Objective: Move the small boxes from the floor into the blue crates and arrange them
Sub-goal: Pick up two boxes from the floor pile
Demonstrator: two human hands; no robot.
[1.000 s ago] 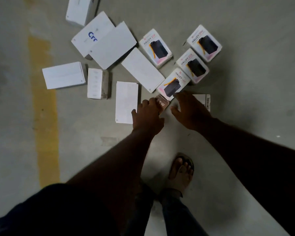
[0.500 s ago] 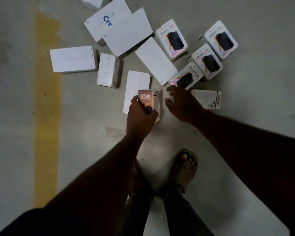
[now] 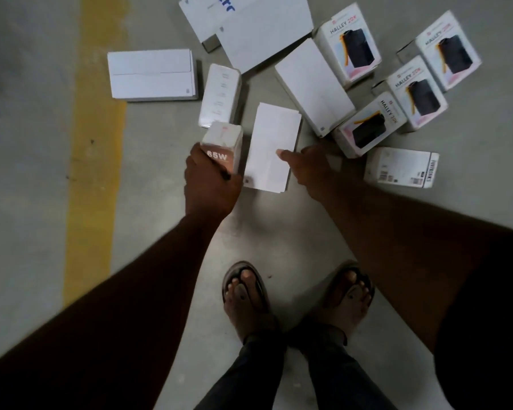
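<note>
Leftward goes the 65W box (image 3: pixel 222 146): half a second ago it was held up over the lower right part of the flat white box (image 3: pixel 274 149), and now it sits clear of that box's left edge, overlapping the lower end of the narrow white box (image 3: pixel 219 96) in the frame. The left hand (image 3: pixel 211 184) is wrapped around its lower end, lifting it off the concrete floor (image 3: pixel 36 161). Meanwhile the right hand (image 3: pixel 311 167) has come across from beside the nearest HALLEY 20K box (image 3: pixel 367 128), and its thumb now lies on the flat white box's top face near the right edge.

That flat white box seems to be the next pick. It lies between the two hands at frame centre, its long axis running up and down the frame with a slight lean to the right. The right hand is the nearer and is already touching it, while the left is occupied. The right hand's fingers are lost in shadow, so I cannot tell whether they have closed on the box.

More HALLEY 20K boxes sit at upper right, and a barcode-labelled box (image 3: pixel 402 167) lies at right. No blue crate is in view, so the carry probably calls for a turn away from this patch of floor.
</note>
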